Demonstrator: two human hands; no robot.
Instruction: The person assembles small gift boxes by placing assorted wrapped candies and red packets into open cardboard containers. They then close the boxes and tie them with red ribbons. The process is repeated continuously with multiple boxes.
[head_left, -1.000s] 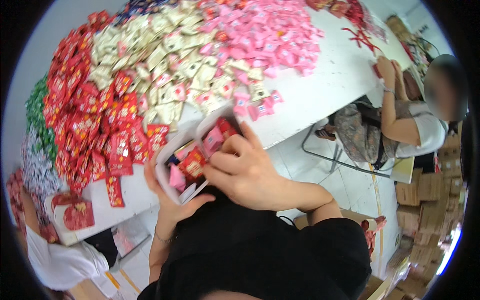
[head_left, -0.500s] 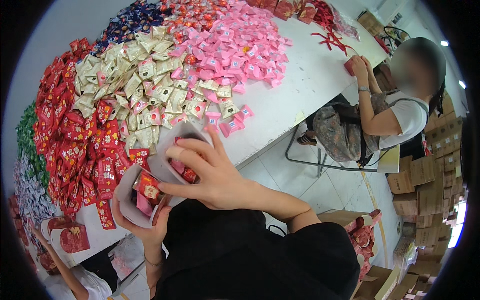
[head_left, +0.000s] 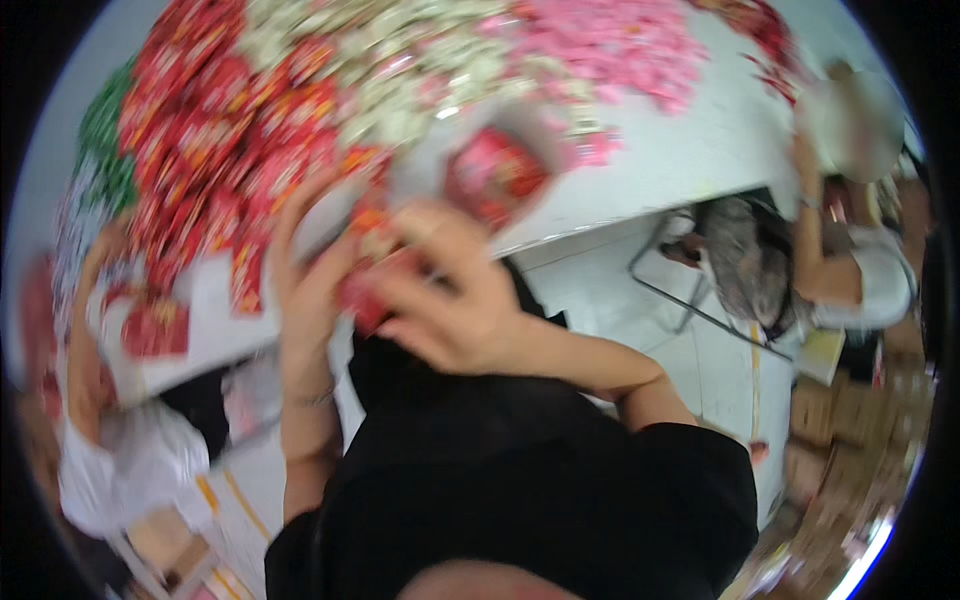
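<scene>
Motion blurs much of the picture. My left hand (head_left: 312, 265) is closed around a small paper box (head_left: 335, 215) with a white inside, tilted over the table's near edge. Close beside it, my right hand (head_left: 455, 290) has its fingers bent in around something red (head_left: 365, 300), too smeared to tell whether it is a packet or part of the box. Past my right hand, at the table edge, a second white-lined box (head_left: 500, 170) is open, with pink and red wrapped sweets inside. Red packets (head_left: 220, 130) are heaped just beyond my left hand.
Cream packets (head_left: 400, 90), pink sweets (head_left: 625, 45) and green ones (head_left: 105, 140) lie piled on the white table (head_left: 590, 195). A co-worker's arm (head_left: 85, 330) reaches in at left. Another person (head_left: 850, 260) sits at right, before stacked cartons (head_left: 850, 440).
The view has swung, so the table sits higher in the picture. My right hand has left the second box and come down beside the box in my left hand, which is now tilted.
</scene>
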